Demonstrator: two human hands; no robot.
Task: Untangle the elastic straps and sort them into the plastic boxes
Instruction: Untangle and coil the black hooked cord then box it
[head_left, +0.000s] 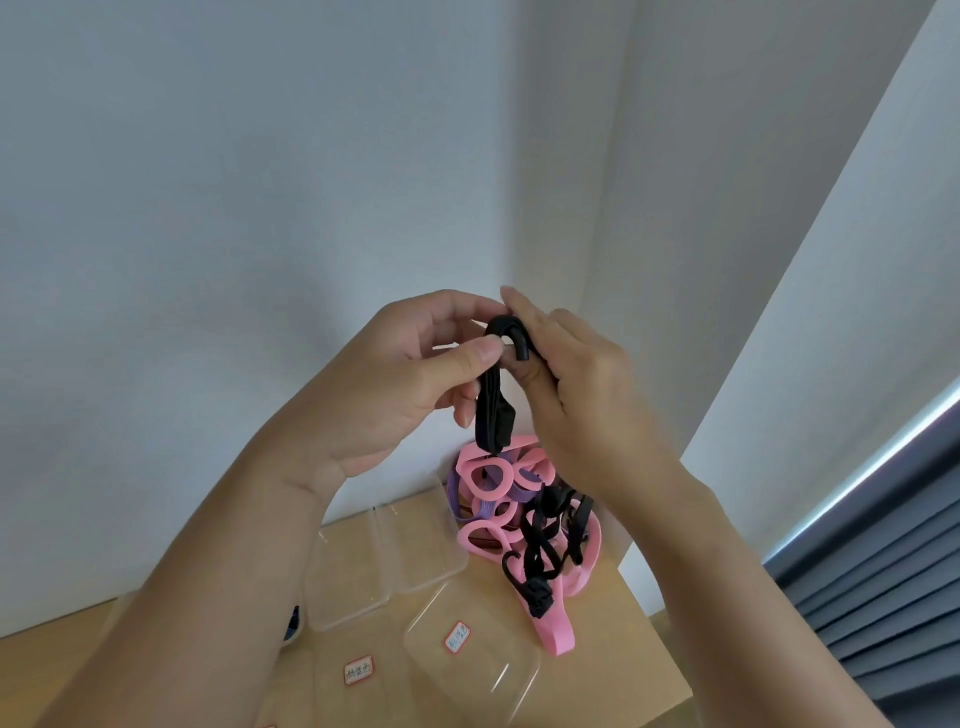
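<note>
Raised: left hand (395, 384) and right hand (576, 395), each pinching the top loop of the black strap (488, 415). Below — tangle (485, 480) of pink, purple, black straps at far right corner of table (623, 660), edge close. Clear plastic boxes (415, 540) crowd its left; walls (260, 208) behind.

Bare left hand (395, 384) and left forearm (208, 571); bare right hand (587, 395) and right forearm (753, 571), right of left hand; left thumbnail (488, 354) short, plain.
</note>
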